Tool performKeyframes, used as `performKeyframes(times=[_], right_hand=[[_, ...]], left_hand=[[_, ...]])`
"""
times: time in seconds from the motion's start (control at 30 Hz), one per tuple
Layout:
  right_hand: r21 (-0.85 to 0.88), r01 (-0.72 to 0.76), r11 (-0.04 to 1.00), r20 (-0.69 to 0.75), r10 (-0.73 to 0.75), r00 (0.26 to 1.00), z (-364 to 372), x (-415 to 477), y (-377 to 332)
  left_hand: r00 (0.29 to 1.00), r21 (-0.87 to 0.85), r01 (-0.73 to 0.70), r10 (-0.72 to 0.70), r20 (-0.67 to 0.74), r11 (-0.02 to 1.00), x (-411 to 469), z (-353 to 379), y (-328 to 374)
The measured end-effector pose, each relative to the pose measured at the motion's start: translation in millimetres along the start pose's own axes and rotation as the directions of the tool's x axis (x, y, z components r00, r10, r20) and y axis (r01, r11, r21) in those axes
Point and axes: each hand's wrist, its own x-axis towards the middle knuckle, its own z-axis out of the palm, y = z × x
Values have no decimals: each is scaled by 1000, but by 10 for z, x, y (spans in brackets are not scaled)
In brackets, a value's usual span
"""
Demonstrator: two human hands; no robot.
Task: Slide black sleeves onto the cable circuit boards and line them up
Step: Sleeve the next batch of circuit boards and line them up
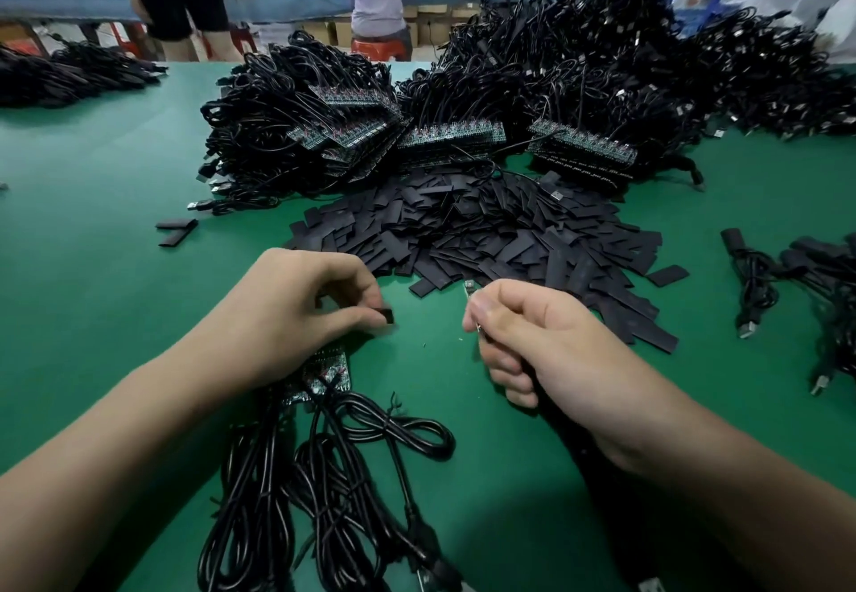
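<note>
Fingers of the left hand (296,313) pinch a black sleeve (387,316) at their tips, and fingers of the right hand (532,336) curl round a cable plug (469,286) just across, so a squashed sleeve may snag.

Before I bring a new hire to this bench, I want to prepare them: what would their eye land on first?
A heap of black sleeves sprawls across the middle of the green table, cable bundles with circuit boards stacked behind it. Nearest, the left hand pinches one sleeve while the right hand grips a cable plug.
</note>
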Motion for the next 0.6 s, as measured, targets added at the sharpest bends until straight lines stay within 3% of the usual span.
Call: performKeyframes(times=[0.07,0.13,0.23,0.33,0.47,0.6], right_hand=[[-111,71,991,-19,-73,997,14,-11,11],[-223,145,964,-26,-155,988,22,-25,25],[-252,167,953,-19,-178,984,27,-29,21],[-197,161,967,-2,-165,986,7,-30,7],[-180,169,969,-34,-178,983,-14,-34,27],[-196,170,966,-66,-186,980,-8,-20,28]], left_hand=[[999,-235,9,-2,33,972,-15,28,90],[996,-474,9,32,78,880,-29,66,180],[992,-627,-23,94,81,779,-53,140,273],[994,-531,-96,113,-2,842,-74,181,315],[945,-151,-318,300,-129,936,-114,153,372],[920,-24,-341,329,-211,940,-127,141,420]])
